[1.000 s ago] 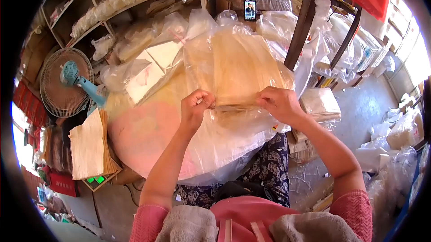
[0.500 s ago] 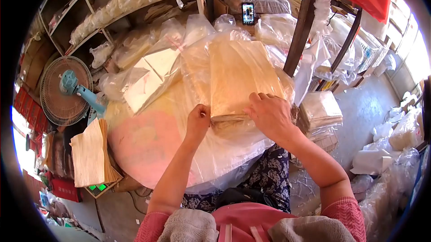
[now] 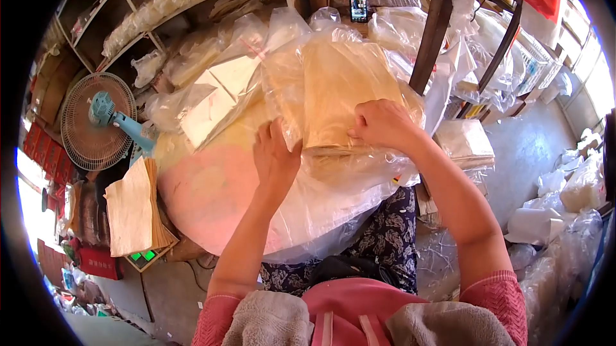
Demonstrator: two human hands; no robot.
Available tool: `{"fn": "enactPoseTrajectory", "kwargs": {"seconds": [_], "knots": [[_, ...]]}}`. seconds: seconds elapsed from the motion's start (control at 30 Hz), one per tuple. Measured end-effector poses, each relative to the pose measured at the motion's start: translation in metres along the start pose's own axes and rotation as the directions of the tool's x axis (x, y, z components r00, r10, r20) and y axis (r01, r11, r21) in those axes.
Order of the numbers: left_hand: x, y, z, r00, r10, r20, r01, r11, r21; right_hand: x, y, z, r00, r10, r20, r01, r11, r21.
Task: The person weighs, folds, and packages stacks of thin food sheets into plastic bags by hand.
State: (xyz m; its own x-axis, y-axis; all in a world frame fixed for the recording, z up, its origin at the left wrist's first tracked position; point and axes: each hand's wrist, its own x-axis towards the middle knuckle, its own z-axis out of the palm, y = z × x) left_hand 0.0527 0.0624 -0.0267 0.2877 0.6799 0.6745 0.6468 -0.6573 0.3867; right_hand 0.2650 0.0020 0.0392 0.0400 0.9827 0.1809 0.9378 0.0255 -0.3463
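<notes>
A stack of tan, thin sheets [image 3: 346, 89] lies in a clear plastic bag [image 3: 282, 92] on the round table. The bag's loose plastic spreads out beyond the stack's left side and near edge. On the plastic just left of the stack rests my left hand [image 3: 277, 156], its fingers stretched out and apart. My right hand [image 3: 385, 126] is on the stack's near right part with its fingers curled in. Whether those fingers pinch any plastic is hidden.
White sheets in plastic [image 3: 221, 95] lie left of the stack. A fan [image 3: 97, 121] stands at the left, above another tan stack [image 3: 135, 208] on a scale. A phone [image 3: 358, 7] stands at the back. Bagged bundles [image 3: 465, 144] sit on the right beside a dark post [image 3: 431, 31].
My left hand has opened from a pinch at the stack's near left corner and moved left and up. My right hand has moved up from the near edge, its fingers now curled.
</notes>
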Motion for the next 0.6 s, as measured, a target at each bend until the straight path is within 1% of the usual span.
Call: {"fn": "enactPoseTrajectory", "kwargs": {"seconds": [0.07, 0.1, 0.17, 0.2, 0.3, 0.33, 0.4, 0.47, 0.5, 0.53, 0.6], "knots": [[0.019, 0.024, -0.025, 0.967, 0.226, -0.116, -0.226, 0.974, 0.009, 0.004, 0.004, 0.003, 0.999, -0.026, 0.018, 0.027, 0.999, -0.018], [0.027, 0.032, -0.025, 0.941, 0.326, -0.096, -0.337, 0.931, -0.143, 0.005, 0.005, 0.004, 0.999, -0.042, 0.028, 0.042, 0.999, -0.026], [0.033, 0.052, -0.011, 0.927, 0.363, 0.099, -0.299, 0.870, -0.391, 0.006, 0.006, 0.004, 0.999, -0.031, 0.009, 0.031, 0.999, -0.020], [0.036, 0.060, -0.006, 0.898, 0.398, 0.189, -0.258, 0.823, -0.507, 0.004, 0.004, -0.001, 1.000, -0.022, -0.004, 0.022, 1.000, -0.019], [0.039, 0.066, 0.012, 0.861, 0.314, 0.399, -0.011, 0.797, -0.603, -0.018, 0.009, -0.033, 0.994, 0.097, 0.054, -0.106, 0.972, 0.212], [0.040, 0.067, 0.014, 0.857, 0.347, 0.381, -0.056, 0.797, -0.601, -0.030, 0.014, -0.040, 1.000, -0.025, -0.001, 0.024, 0.975, 0.222], [0.040, 0.066, 0.015, 0.844, 0.404, 0.353, -0.134, 0.796, -0.591, -0.064, 0.028, -0.045, 0.959, -0.265, -0.105, 0.282, 0.932, 0.226], [0.041, 0.065, 0.016, 0.827, 0.454, 0.332, -0.252, 0.827, -0.503, -0.088, 0.037, -0.039, 0.941, -0.328, -0.088, 0.328, 0.945, -0.019], [0.042, 0.065, 0.016, 0.817, 0.478, 0.322, -0.309, 0.835, -0.455, -0.093, 0.043, -0.036, 0.933, -0.348, -0.094, 0.341, 0.937, -0.080], [0.043, 0.065, 0.018, 0.812, 0.467, 0.350, -0.277, 0.836, -0.474, -0.098, 0.049, -0.034, 0.925, -0.368, -0.100, 0.353, 0.925, -0.141], [0.045, 0.065, 0.021, 0.799, 0.444, 0.406, -0.208, 0.837, -0.506, -0.101, 0.062, -0.027, 0.910, -0.386, -0.150, 0.368, 0.920, -0.136]]}}
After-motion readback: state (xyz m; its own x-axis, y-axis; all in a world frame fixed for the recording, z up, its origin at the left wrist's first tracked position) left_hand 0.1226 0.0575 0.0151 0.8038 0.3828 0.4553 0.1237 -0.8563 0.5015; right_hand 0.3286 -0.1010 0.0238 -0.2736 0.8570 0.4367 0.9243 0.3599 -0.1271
